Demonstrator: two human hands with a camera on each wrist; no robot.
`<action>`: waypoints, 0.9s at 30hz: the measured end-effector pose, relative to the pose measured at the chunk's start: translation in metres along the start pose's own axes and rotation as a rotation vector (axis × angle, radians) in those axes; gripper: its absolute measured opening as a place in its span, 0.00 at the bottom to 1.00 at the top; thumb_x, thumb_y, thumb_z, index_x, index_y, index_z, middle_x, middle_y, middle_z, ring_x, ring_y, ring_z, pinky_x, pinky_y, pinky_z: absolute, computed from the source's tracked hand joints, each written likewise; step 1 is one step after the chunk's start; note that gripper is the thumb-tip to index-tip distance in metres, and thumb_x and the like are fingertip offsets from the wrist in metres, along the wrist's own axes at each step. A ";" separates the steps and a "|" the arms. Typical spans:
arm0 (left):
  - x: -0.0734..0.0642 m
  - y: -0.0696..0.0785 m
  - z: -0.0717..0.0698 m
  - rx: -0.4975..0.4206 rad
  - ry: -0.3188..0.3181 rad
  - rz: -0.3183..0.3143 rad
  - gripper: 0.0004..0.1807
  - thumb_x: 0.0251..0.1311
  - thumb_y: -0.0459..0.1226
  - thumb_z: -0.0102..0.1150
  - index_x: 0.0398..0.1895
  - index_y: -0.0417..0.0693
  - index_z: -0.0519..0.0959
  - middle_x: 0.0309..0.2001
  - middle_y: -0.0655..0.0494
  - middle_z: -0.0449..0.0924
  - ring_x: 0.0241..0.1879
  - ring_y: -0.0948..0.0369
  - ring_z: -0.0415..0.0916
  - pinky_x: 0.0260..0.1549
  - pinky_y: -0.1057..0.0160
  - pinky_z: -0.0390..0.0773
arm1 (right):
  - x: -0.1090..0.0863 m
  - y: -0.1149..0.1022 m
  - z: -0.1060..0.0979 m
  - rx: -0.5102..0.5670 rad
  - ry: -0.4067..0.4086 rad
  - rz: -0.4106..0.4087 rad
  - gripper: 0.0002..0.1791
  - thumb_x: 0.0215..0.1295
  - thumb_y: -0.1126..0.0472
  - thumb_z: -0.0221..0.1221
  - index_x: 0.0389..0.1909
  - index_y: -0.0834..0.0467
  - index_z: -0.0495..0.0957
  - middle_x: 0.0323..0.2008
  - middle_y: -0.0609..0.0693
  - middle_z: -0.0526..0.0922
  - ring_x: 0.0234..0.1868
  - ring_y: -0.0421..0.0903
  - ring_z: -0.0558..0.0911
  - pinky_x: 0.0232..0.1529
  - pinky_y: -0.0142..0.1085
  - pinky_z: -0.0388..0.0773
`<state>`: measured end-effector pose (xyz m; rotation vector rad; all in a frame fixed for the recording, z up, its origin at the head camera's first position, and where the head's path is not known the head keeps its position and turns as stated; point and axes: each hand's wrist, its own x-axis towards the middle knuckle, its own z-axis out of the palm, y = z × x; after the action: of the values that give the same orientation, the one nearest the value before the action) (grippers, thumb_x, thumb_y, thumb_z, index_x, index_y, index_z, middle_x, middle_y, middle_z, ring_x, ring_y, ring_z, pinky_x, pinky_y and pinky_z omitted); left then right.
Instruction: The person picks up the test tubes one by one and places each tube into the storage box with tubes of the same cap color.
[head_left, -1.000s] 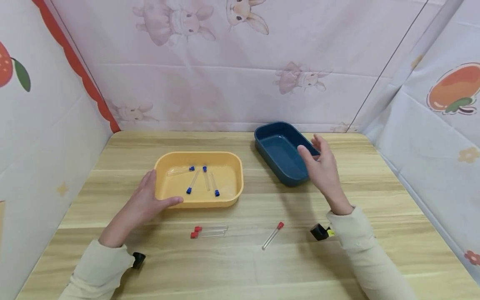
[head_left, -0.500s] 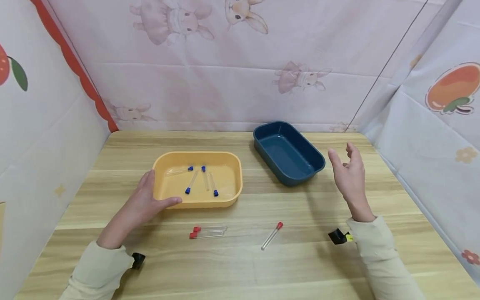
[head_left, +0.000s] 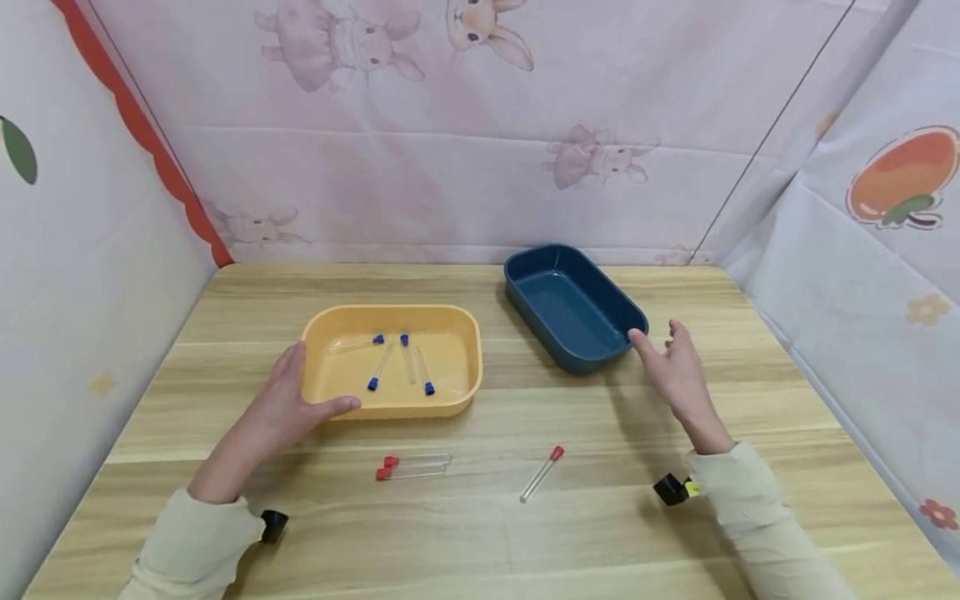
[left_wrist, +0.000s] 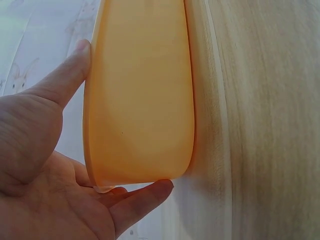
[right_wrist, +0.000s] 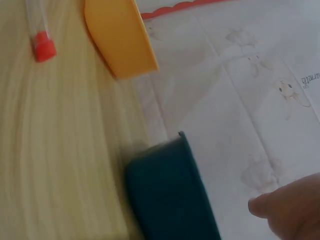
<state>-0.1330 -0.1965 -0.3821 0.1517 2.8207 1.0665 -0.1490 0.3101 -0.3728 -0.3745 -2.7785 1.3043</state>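
My left hand (head_left: 272, 410) grips the near left corner of a yellow plastic bin (head_left: 405, 410), thumb along the front rim and fingers against the left side. The left wrist view shows the thumb and fingers (left_wrist: 145, 202) spread around the bin's corner. Inside it lie several clear tubes with blue caps (head_left: 372, 384). My right hand (head_left: 681, 379) holds nothing, thumb and fingers apart, at the near right end of a dark blue bin (head_left: 566, 312). In the head view the thumb tip overlaps that bin's rim; in the right wrist view the thumb (right_wrist: 290, 205) shows apart from it.
Two red-capped clear tubes (head_left: 412, 467) lie side by side on the wooden table (head_left: 480, 550) before the yellow bin. Another red-capped tube (head_left: 542, 475) lies slanted farther right. Printed cloth walls (head_left: 420, 183) stand behind the table and along both sides.
My right hand swung right, away from the blue bin, then came back left and lower toward its near end. My left hand stays on the yellow bin. The head view shifts slightly.
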 end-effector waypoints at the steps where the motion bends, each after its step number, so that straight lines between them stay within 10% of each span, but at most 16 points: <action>1: 0.000 0.000 0.000 -0.004 0.001 0.001 0.65 0.58 0.54 0.75 0.81 0.35 0.40 0.71 0.30 0.54 0.59 0.38 0.64 0.60 0.37 0.73 | 0.000 0.000 0.004 0.008 -0.022 0.008 0.57 0.75 0.32 0.50 0.81 0.68 0.33 0.79 0.72 0.44 0.77 0.70 0.54 0.71 0.63 0.59; 27: 0.000 -0.002 0.002 -0.014 0.021 0.010 0.64 0.57 0.53 0.76 0.81 0.37 0.42 0.70 0.32 0.55 0.59 0.39 0.64 0.61 0.37 0.73 | 0.016 0.005 0.025 -0.024 -0.024 -0.086 0.41 0.78 0.57 0.54 0.78 0.73 0.45 0.70 0.76 0.65 0.67 0.67 0.72 0.62 0.55 0.73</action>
<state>-0.1327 -0.1969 -0.3849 0.1547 2.8334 1.0969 -0.1670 0.2979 -0.3938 -0.2396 -2.7980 1.2658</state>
